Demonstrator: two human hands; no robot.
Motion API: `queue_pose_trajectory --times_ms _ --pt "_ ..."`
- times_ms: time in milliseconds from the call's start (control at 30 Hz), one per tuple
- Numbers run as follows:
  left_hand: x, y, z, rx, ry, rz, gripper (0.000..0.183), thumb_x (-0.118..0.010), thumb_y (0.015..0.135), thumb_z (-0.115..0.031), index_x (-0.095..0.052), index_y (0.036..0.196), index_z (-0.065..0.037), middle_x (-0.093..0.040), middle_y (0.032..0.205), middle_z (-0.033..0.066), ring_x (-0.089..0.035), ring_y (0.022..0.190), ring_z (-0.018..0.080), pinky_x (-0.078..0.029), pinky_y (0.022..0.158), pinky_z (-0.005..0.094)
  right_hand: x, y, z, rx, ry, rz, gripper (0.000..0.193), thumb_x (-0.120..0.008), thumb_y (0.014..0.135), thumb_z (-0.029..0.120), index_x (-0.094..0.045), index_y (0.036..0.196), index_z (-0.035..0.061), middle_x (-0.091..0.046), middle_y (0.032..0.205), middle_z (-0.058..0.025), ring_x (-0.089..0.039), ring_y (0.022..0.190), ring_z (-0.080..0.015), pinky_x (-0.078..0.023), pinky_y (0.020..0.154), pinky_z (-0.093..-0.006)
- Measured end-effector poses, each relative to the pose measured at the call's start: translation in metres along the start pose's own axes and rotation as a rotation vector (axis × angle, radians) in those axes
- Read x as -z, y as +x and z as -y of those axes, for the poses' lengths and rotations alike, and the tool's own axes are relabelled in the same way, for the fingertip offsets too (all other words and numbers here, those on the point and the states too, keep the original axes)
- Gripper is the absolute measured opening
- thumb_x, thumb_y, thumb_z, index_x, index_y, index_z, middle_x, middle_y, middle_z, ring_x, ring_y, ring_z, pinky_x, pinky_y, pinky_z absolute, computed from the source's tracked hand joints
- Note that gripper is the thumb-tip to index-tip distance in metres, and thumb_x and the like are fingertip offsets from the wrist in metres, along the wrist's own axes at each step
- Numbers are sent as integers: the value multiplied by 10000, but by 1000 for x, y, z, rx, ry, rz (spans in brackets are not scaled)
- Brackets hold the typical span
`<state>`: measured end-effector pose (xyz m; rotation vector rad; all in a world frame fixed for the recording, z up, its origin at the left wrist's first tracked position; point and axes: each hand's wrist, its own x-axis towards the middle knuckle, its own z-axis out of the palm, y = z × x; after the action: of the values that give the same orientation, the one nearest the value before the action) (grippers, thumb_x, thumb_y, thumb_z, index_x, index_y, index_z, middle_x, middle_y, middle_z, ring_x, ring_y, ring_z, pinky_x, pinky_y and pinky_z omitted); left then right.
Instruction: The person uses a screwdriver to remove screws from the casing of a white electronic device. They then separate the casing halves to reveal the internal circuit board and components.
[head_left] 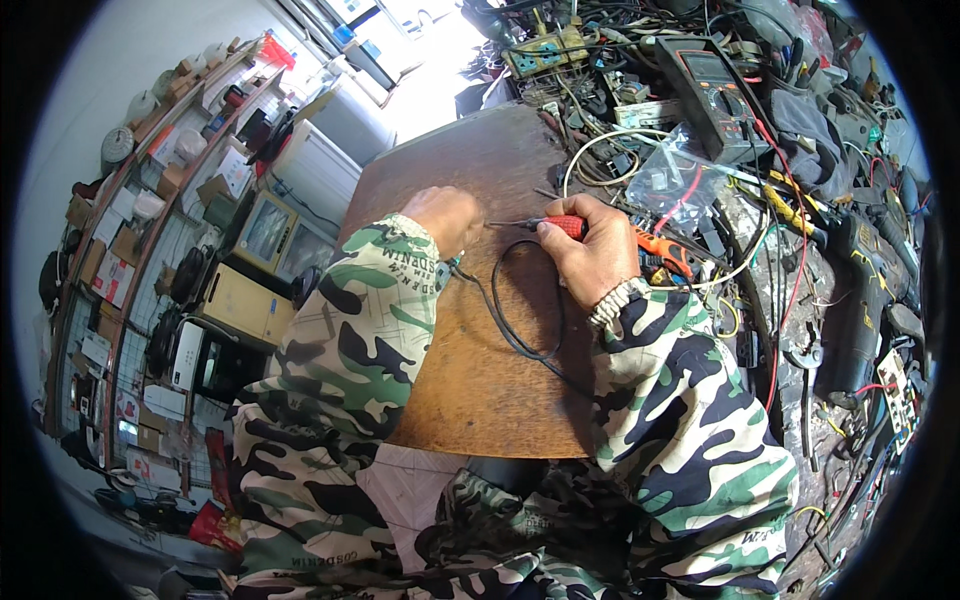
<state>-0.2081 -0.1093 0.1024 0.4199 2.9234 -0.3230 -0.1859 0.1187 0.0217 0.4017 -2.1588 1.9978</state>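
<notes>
Your right hand (598,252) has its grip pinched on a tool with a red handle (568,226). Your thumb and fingers press on the handle, and the thin metal rod sticks out past them. The tool lies flat, side to side, with its tip pointing left — right at your left hand (445,216).

That line is what I think counts most: handle on the right, tip on the left, and your left hand at the end of it. The tip is just beside your left knuckles, but I can't tell if it touches them. Your right hand is the near one to the tool, since it holds it.

Your left grip is curled in, and the fingertips are hidden. I can't tell what it pinches, if it pinches anything. A black cord (522,345) comes out by that wrist and makes a big loop on the brown counter (480,400), under the tool and between your arms. The loop is close to the rod — so it could snag, I guess, if the tool dips.

Farther right, an orange and black tool (665,252) is just past your right hand. Past that sits a messy heap, with a dark meter (728,105) near the top. Way off to your left stand the shelves (118,340).
</notes>
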Motion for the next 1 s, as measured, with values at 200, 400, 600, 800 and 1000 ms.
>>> queue_pose_trajectory --times_ms 200,400,600,800,1000 --pt "11 -59 29 126 -480 -209 183 -766 917 -98 -730 1078 -17 -703 1146 136 -692 1107 247 -572 918 407 0 5 -9 -38 103 -21 207 -796 868 203 -749 948 18 -735 786 -150 -718 743 -247 -556 725 -383" --pt "-36 -168 68 121 -412 -113 1056 -956 694 -420 -455 1544 -46 -322 1635 299 -313 1539 436 -305 1244 521 9 3 10 -90 354 -59 213 -747 983 201 -732 973 -12 -628 647 2 -529 482 -67 -403 426 -266" --pt "-57 -217 68 128 -531 -98 1264 -1028 549 -448 -401 1597 -123 -155 1696 303 -178 1568 496 -231 1269 562 30 2 25 -95 443 -123 285 -686 1022 281 -704 931 11 -580 618 -16 -496 441 -96 -356 406 -256" --pt "-65 -230 42 211 -433 -225 1113 -920 612 -399 -441 1578 -120 -224 1684 278 -257 1533 491 -274 1248 561 18 -58 79 -95 567 56 253 -645 1040 247 -688 977 6 -636 716 -59 -556 499 -103 -423 421 -248" --pt "-64 -217 46 233 -400 -214 1045 -901 681 -458 -467 1545 -63 -255 1653 336 -289 1516 514 -295 1235 556 -35 -90 94 -302 479 367 199 -638 1050 182 -660 990 -7 -666 772 -76 -625 559 -143 -504 512 -268"
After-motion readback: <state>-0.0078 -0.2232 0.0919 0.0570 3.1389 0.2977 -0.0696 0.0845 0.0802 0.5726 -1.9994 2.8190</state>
